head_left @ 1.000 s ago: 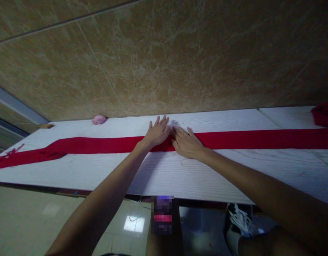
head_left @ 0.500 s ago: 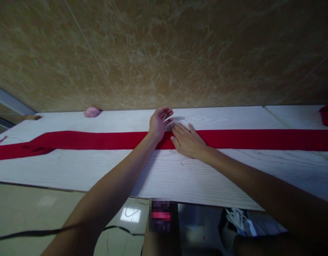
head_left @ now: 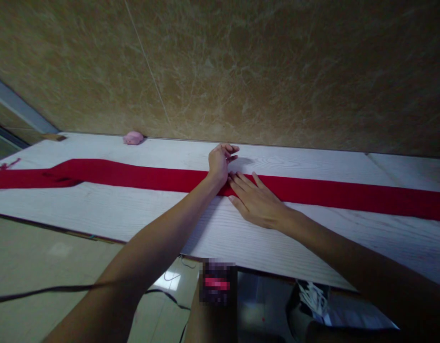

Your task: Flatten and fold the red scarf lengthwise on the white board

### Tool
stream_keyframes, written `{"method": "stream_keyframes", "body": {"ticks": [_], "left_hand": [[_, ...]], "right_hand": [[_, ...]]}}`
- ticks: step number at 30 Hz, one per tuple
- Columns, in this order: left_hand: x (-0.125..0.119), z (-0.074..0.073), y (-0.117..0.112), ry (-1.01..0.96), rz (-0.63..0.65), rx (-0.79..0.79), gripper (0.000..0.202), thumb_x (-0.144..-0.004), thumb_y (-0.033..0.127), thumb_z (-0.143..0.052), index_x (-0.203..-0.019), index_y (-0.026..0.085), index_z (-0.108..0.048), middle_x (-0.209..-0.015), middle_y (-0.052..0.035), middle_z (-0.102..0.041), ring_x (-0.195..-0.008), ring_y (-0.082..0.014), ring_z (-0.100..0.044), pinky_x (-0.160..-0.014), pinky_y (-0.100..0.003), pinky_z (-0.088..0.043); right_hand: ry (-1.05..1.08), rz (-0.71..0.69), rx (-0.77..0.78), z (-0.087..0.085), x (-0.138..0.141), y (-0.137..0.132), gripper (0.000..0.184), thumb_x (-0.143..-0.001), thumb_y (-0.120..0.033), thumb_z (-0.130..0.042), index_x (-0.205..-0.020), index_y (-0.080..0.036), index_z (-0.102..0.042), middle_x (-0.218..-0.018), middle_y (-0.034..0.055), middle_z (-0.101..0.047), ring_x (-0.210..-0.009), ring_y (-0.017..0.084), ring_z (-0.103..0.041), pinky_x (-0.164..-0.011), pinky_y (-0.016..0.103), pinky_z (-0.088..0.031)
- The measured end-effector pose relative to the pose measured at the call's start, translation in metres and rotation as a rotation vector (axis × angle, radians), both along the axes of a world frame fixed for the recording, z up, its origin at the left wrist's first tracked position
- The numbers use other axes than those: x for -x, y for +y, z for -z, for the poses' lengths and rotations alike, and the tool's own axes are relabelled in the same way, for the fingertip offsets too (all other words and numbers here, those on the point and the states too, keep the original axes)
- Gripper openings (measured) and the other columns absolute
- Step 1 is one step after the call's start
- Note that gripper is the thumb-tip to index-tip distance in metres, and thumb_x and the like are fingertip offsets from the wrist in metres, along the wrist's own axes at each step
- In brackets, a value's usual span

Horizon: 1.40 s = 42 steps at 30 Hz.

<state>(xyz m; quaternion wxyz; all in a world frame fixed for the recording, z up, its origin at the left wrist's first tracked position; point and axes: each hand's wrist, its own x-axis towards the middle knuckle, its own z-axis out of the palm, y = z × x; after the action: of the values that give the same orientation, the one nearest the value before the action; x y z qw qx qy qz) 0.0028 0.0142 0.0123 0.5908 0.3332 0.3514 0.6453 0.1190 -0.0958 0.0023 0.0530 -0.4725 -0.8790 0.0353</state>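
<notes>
Head view: red cloth [head_left: 162,179] mostly flat, rumpled at frame left; right hand [head_left: 257,201] spread, left hand [head_left: 220,163] half-curled, both empty.

The long red strip [head_left: 151,177] looks like matt woven cloth, smooth along most of its length, with rougher, thready tassels [head_left: 5,166] at one end. Beneath it, the bench [head_left: 116,209] has a whitish wood-grain finish, smooth with a low sheen. The wall [head_left: 241,71] is faced in brown, marble-veined panels, polished but only faintly reflective. Pale floor tiles [head_left: 34,257] are glossy enough to mirror light. A grey frame [head_left: 19,102] looks like smooth metal; the white laces [head_left: 312,297] are matt textile.
</notes>
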Motion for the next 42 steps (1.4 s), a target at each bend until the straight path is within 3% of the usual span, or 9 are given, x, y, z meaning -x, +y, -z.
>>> {"method": "stream_keyframes", "body": {"ticks": [3,6,11,18,23,31,36,42], "left_hand": [[-0.001,0.000,0.001,0.010,-0.042,0.021,0.034,-0.077,-0.003,-0.040,-0.051,0.020,-0.042,-0.052,0.0027,-0.052,-0.055,-0.0106,-0.056,-0.063,-0.021,-0.042],[-0.001,-0.001,0.001,-0.003,-0.027,0.028,0.033,-0.077,-0.002,-0.041,-0.052,0.020,-0.044,-0.048,0.0049,-0.044,-0.045,-0.0097,-0.046,-0.055,-0.021,-0.037],[0.002,-0.003,0.001,-0.003,0.023,0.026,0.024,-0.075,0.003,-0.045,-0.060,0.019,-0.055,-0.060,0.0026,-0.055,-0.056,-0.0105,-0.056,-0.056,-0.021,-0.040],[0.001,0.000,0.002,0.059,0.031,-0.017,0.017,-0.069,0.008,-0.049,-0.061,0.020,-0.057,-0.067,0.0009,-0.059,-0.068,-0.0126,-0.058,-0.059,-0.022,-0.041],[0.000,0.001,0.003,0.136,0.027,-0.044,0.014,-0.066,0.009,-0.050,-0.060,0.021,-0.055,-0.068,0.0003,-0.059,-0.074,-0.0149,-0.059,-0.062,-0.023,-0.041],[-0.001,-0.001,0.002,0.135,0.056,-0.006,0.019,-0.057,0.004,-0.048,-0.065,0.020,-0.056,-0.069,0.0009,-0.062,-0.074,-0.0150,-0.060,-0.067,-0.025,-0.042],[-0.001,-0.001,0.001,0.120,0.073,-0.013,0.019,-0.060,0.003,-0.047,-0.063,0.020,-0.057,-0.068,0.0010,-0.059,-0.069,-0.0139,-0.058,-0.064,-0.024,-0.041],[-0.001,0.001,0.002,0.126,0.076,-0.030,0.019,-0.063,0.003,-0.048,-0.062,0.020,-0.056,-0.066,0.0012,-0.058,-0.067,-0.0138,-0.058,-0.062,-0.024,-0.041]], "right_hand": [[0.003,-0.005,0.026,0.001,-0.002,-0.001,0.070,-0.110,-0.044,-0.024,-0.164,-0.002,-0.032,-0.172,0.0186,-0.026,-0.161,0.031,-0.019,-0.131,0.060,-0.007],[0.031,-0.004,0.013,0.004,-0.008,-0.003,0.070,-0.110,-0.047,-0.024,-0.164,-0.005,-0.035,-0.171,0.0167,-0.028,-0.161,0.030,-0.019,-0.131,0.058,-0.007],[0.065,-0.003,0.008,0.006,-0.016,-0.005,0.069,-0.110,-0.050,-0.025,-0.164,-0.008,-0.037,-0.171,0.0147,-0.030,-0.161,0.029,-0.021,-0.132,0.057,-0.010],[0.059,0.007,0.024,0.003,-0.022,-0.008,0.071,-0.111,-0.052,-0.024,-0.164,-0.007,-0.035,-0.172,0.0160,-0.027,-0.161,0.029,-0.018,-0.131,0.058,-0.010],[0.058,-0.007,0.006,0.004,-0.025,-0.009,0.070,-0.111,-0.055,-0.024,-0.165,-0.012,-0.035,-0.172,0.0149,-0.029,-0.161,0.029,-0.021,-0.130,0.060,-0.012],[0.014,-0.031,0.024,0.002,-0.029,-0.012,0.074,-0.110,-0.061,-0.021,-0.167,-0.015,-0.031,-0.173,0.0144,-0.024,-0.162,0.031,-0.017,-0.130,0.063,-0.008],[-0.029,-0.041,0.054,-0.001,-0.029,-0.018,0.070,-0.110,-0.064,-0.021,-0.168,-0.026,-0.030,-0.175,0.0107,-0.019,-0.162,0.034,-0.009,-0.126,0.070,-0.006],[-0.016,-0.051,0.028,-0.002,-0.034,-0.022,0.069,-0.108,-0.068,-0.027,-0.167,-0.033,-0.032,-0.175,0.0096,-0.019,-0.161,0.039,-0.010,-0.123,0.076,-0.008]]}}
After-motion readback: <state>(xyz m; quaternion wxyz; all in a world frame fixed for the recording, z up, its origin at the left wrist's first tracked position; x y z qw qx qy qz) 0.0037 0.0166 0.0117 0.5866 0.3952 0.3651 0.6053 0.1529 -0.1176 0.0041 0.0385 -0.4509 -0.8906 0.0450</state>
